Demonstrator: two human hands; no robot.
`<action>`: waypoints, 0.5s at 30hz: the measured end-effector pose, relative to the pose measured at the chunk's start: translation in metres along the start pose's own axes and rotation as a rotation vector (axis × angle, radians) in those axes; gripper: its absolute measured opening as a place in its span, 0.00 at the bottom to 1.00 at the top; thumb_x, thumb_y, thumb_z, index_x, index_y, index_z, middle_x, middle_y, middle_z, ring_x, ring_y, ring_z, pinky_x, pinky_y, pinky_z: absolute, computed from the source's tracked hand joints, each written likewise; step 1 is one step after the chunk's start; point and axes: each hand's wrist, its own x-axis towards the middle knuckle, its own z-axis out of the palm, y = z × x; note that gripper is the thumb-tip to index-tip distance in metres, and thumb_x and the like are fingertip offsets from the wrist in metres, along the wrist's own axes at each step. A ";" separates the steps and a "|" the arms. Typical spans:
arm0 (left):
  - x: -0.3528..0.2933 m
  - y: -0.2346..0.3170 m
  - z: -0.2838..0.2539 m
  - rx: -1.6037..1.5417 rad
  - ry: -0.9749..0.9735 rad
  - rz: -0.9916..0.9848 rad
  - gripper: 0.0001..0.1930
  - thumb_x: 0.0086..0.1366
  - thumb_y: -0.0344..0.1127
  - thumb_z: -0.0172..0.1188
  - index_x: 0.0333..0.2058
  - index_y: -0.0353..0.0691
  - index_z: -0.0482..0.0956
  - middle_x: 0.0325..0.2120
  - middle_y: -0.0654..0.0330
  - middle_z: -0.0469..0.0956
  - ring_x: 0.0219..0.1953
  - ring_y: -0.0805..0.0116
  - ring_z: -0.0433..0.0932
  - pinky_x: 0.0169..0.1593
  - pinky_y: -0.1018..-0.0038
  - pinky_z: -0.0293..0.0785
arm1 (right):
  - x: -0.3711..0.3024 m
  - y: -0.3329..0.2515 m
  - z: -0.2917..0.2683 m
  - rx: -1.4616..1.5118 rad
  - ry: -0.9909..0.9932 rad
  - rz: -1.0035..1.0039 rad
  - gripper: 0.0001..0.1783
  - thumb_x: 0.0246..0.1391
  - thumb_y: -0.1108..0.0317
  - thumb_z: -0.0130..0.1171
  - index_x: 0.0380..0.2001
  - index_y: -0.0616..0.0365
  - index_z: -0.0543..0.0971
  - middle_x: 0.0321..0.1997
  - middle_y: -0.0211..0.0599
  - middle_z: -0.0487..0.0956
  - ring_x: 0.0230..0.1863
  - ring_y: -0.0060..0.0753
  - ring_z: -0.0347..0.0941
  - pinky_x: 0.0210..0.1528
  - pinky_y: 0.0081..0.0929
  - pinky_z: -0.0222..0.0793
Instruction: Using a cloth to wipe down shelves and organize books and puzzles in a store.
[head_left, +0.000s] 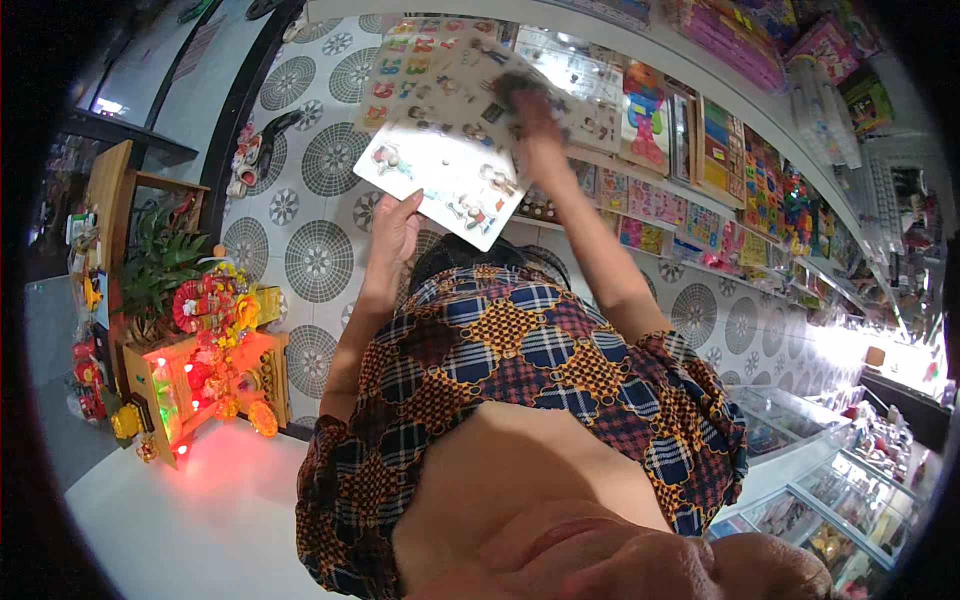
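Observation:
My left hand [397,228] grips the near edge of a stiff white board [430,165] printed with cartoon children, its thumb on top. The board is tilted, and bright light glares off its upper part. My right hand [540,125] is over the board's far right side, smeared by motion. Under its fingers is a dark, soft-looking bundle [515,90], perhaps a cloth; its kind is unclear. Beyond the board, a sheet with colourful numbers [398,65] and another pale sheet with small figures [465,75] partly overlap.
Shelves with packaged toys and letter puzzles [715,155] run along the right. At left stands a small red-lit shrine [215,385] with a leafy plant [155,265]. Glass display cases [825,490] are at the lower right. Patterned tiles [320,260] cover the floor.

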 end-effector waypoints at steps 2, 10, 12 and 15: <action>0.008 0.001 -0.006 -0.046 0.016 0.033 0.17 0.55 0.23 0.51 0.45 0.31 0.64 0.40 0.56 0.71 0.42 0.67 0.71 0.45 0.72 0.67 | -0.038 -0.045 0.000 0.186 -0.160 -0.225 0.34 0.32 0.85 0.42 0.49 0.54 0.65 0.54 0.46 0.63 0.59 0.48 0.52 0.62 0.37 0.43; 0.045 0.035 -0.016 -0.108 0.065 0.159 0.18 0.56 0.21 0.48 0.47 0.30 0.61 0.44 0.54 0.67 0.45 0.65 0.68 0.49 0.70 0.66 | -0.055 0.003 -0.012 0.131 0.010 -0.133 0.29 0.32 0.84 0.47 0.45 0.55 0.70 0.47 0.45 0.69 0.52 0.45 0.62 0.54 0.33 0.57; 0.063 0.039 -0.033 -0.120 0.104 0.159 0.18 0.56 0.20 0.48 0.47 0.30 0.61 0.43 0.53 0.67 0.45 0.65 0.68 0.49 0.69 0.66 | -0.058 0.029 -0.029 0.121 0.139 0.042 0.24 0.38 0.82 0.46 0.43 0.55 0.71 0.45 0.46 0.71 0.48 0.44 0.67 0.48 0.30 0.62; 0.092 0.039 -0.055 -0.128 0.144 0.169 0.18 0.55 0.19 0.47 0.47 0.30 0.61 0.43 0.52 0.67 0.45 0.62 0.68 0.49 0.65 0.66 | -0.074 0.065 -0.050 0.098 0.202 0.164 0.19 0.44 0.80 0.45 0.43 0.55 0.71 0.40 0.44 0.74 0.44 0.40 0.69 0.45 0.29 0.63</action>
